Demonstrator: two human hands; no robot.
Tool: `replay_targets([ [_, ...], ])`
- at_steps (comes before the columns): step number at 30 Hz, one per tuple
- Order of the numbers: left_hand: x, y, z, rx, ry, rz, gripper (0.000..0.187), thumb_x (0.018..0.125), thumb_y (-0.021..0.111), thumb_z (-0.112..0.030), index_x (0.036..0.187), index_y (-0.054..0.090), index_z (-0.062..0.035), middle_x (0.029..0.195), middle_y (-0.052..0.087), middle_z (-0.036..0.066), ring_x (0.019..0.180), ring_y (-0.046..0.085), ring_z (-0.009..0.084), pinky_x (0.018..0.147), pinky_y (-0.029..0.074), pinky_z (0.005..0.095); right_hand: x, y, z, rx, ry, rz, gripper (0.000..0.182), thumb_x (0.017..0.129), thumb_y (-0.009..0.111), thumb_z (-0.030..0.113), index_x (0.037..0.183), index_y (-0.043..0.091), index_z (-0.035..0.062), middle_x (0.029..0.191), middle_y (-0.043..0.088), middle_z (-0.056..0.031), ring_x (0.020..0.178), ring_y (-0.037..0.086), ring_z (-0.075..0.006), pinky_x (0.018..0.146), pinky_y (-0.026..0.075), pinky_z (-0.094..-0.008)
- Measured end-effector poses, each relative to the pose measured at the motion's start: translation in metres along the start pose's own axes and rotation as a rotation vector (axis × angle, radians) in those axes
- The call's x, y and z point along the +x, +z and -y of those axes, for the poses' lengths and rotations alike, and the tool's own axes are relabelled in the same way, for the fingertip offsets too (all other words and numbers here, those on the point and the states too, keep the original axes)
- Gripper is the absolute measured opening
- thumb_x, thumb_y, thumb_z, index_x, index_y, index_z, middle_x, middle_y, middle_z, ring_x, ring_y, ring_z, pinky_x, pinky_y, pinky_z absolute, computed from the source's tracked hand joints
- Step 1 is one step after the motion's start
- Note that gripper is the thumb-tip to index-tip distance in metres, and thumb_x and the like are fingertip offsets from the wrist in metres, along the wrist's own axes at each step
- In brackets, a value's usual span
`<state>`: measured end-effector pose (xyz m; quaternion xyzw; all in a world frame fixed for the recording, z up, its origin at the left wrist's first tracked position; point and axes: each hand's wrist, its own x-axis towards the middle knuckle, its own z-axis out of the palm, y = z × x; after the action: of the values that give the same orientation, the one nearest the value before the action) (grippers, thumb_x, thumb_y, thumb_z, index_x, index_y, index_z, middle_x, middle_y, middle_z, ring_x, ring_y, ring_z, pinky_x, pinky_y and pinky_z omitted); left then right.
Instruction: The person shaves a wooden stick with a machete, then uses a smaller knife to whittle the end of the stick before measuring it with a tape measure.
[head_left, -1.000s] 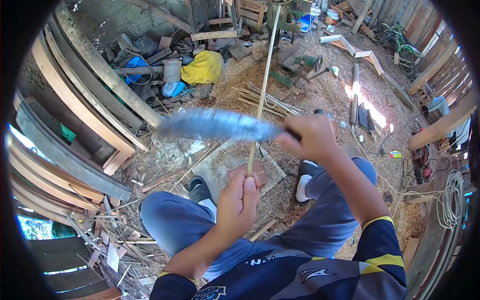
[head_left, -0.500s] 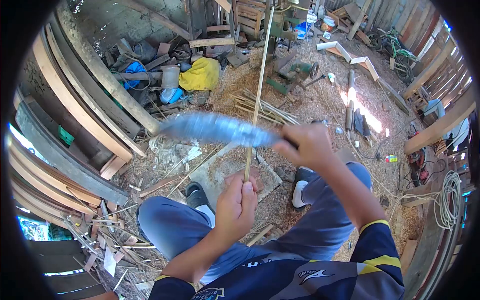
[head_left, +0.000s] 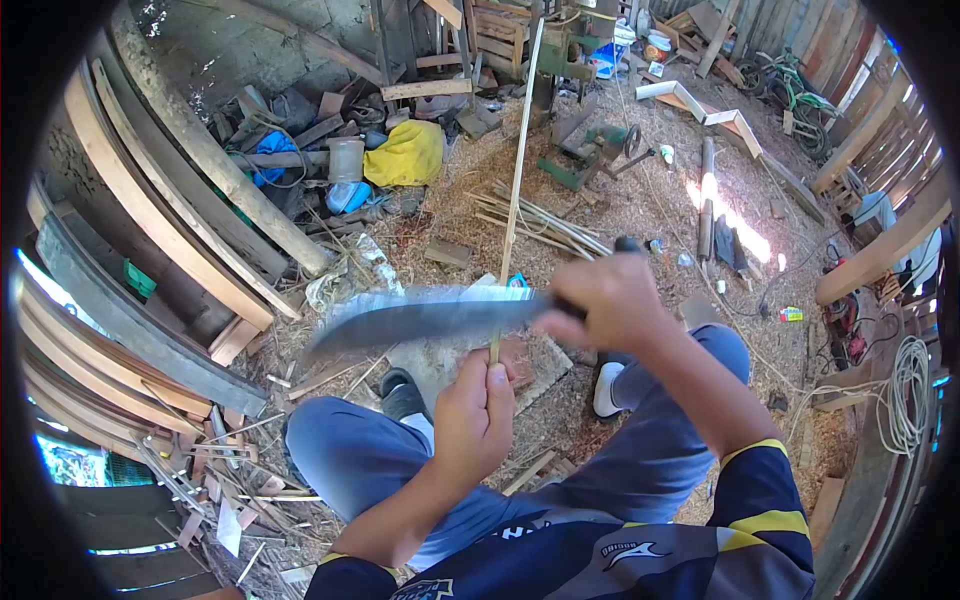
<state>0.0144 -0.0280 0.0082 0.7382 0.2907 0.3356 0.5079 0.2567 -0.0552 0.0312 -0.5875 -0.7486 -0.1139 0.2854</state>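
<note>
My left hand point(head_left: 474, 412) is closed around the near end of a long, thin bamboo strip point(head_left: 521, 160), which points away from me across the middle of the view. In my right hand point(head_left: 608, 302) is the dark handle of a machete point(head_left: 415, 325). Its broad blade points left, smeared by motion, and crosses the strip a short way beyond my left fingers. Below the blade, between my feet, lies a flat pale slab point(head_left: 545, 372) with a reddish block partly behind my left hand.
Several cut strips point(head_left: 550, 225) lie on the shaving-covered floor ahead. Beyond them stands a green metal machine point(head_left: 590, 155). Curved planks point(head_left: 165, 225) lean along the left, with a yellow cloth point(head_left: 406, 153) farther back. Coiled rope point(head_left: 903, 395) hangs at right.
The machete has come nearer to me along the strip, its blade now closer to my left hand. My left hand keeps its hold on the strip.
</note>
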Motion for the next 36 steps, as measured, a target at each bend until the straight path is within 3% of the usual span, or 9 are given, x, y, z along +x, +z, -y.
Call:
replay_targets([
  [3,-0.003,0.001,-0.003,-0.058,-0.05,0.035,0.023,0.113,0.04,-0.015,0.1,0.054,-0.0027,0.068,0.047,-0.003,0.058,0.042,0.0026,0.053,0.035,0.0233,0.003,0.005,-0.028,-0.033,0.41,-0.057,0.048,0.09,0.071,0.057,0.073,0.063,0.0124,0.061,0.06,-0.0084,0.054,0.064,-0.0284,0.051,0.049,-0.0405],
  [4,-0.002,0.001,-0.004,-0.079,-0.056,0.05,0.023,0.113,0.04,-0.015,0.1,0.054,-0.0027,0.068,0.048,-0.003,0.058,0.042,0.0027,0.053,0.035,0.0233,0.002,0.003,-0.03,-0.001,0.435,-0.068,0.049,0.091,0.069,0.057,0.074,0.064,0.0118,0.061,0.059,-0.0086,0.054,0.063,-0.0293,0.051,0.049,-0.041],
  [8,-0.002,0.001,-0.001,-0.163,-0.062,0.035,0.022,0.112,0.04,-0.014,0.1,0.054,-0.0033,0.068,0.047,-0.003,0.058,0.041,0.0024,0.053,0.034,0.0231,-0.009,0.004,-0.001,0.078,0.016,-0.009,0.05,0.091,0.07,0.059,0.073,0.063,0.0135,0.061,0.06,-0.007,0.053,0.063,-0.029,0.051,0.049,-0.0402],
  [11,-0.003,-0.004,0.006,-0.164,-0.032,0.025,0.022,0.113,0.039,-0.014,0.1,0.053,-0.0037,0.067,0.045,-0.004,0.058,0.039,0.0021,0.053,0.033,0.0231,-0.004,0.001,0.0,0.025,-0.017,0.039,0.049,0.091,0.069,0.059,0.073,0.063,0.0137,0.061,0.06,-0.0068,0.053,0.063,-0.0288,0.051,0.049,-0.0402],
  [15,-0.002,-0.002,-0.007,-0.213,-0.101,0.046,0.023,0.113,0.038,-0.016,0.1,0.052,-0.0046,0.066,0.043,-0.005,0.057,0.036,0.0022,0.052,0.03,0.0233,0.001,0.001,-0.023,0.058,0.411,-0.032,0.05,0.093,0.068,0.058,0.073,0.063,0.0128,0.062,0.061,-0.0081,0.054,0.064,-0.0289,0.051,0.049,-0.0408],
  [20,-0.001,0.0,-0.001,-0.282,-0.099,0.065,0.023,0.113,0.038,-0.017,0.099,0.051,-0.0054,0.065,0.042,-0.005,0.056,0.034,0.0024,0.051,0.027,0.0235,-0.005,-0.001,0.008,0.065,-0.028,0.01,0.047,0.091,0.071,0.056,0.073,0.063,0.0139,0.06,0.06,-0.0069,0.054,0.064,-0.0287,0.05,0.048,-0.0402],
  [27,-0.008,0.0,-0.012,-0.386,-0.2,0.122,0.023,0.113,0.038,-0.018,0.098,0.05,-0.0062,0.064,0.041,-0.005,0.053,0.033,0.0031,0.049,0.024,0.0242,-0.005,0.002,-0.043,-0.014,0.424,-0.113,0.046,0.09,0.073,0.056,0.074,0.064,0.013,0.061,0.061,-0.0067,0.053,0.064,-0.0286,0.051,0.049,-0.0411],
  [33,0.001,-0.003,-0.011,-0.487,-0.234,0.076,0.028,0.114,0.036,-0.024,0.095,0.05,-0.0069,0.062,0.038,-0.005,0.051,0.029,0.003,0.048,0.021,0.0242,-0.009,0.004,0.009,0.091,-0.06,0.035,0.051,0.089,0.072,0.059,0.073,0.063,0.0117,0.061,0.061,-0.0077,0.052,0.062,-0.0292,0.05,0.048,-0.0399],
  [36,0.003,-0.002,-0.016,-0.457,-0.274,0.066,0.029,0.113,0.036,-0.023,0.093,0.049,-0.0075,0.062,0.038,-0.005,0.05,0.029,0.0032,0.047,0.021,0.024,-0.003,0.009,-0.012,0.053,0.206,-0.003,0.05,0.09,0.071,0.059,0.073,0.062,0.0137,0.061,0.061,-0.0074,0.052,0.063,-0.0289,0.049,0.048,-0.0405],
])
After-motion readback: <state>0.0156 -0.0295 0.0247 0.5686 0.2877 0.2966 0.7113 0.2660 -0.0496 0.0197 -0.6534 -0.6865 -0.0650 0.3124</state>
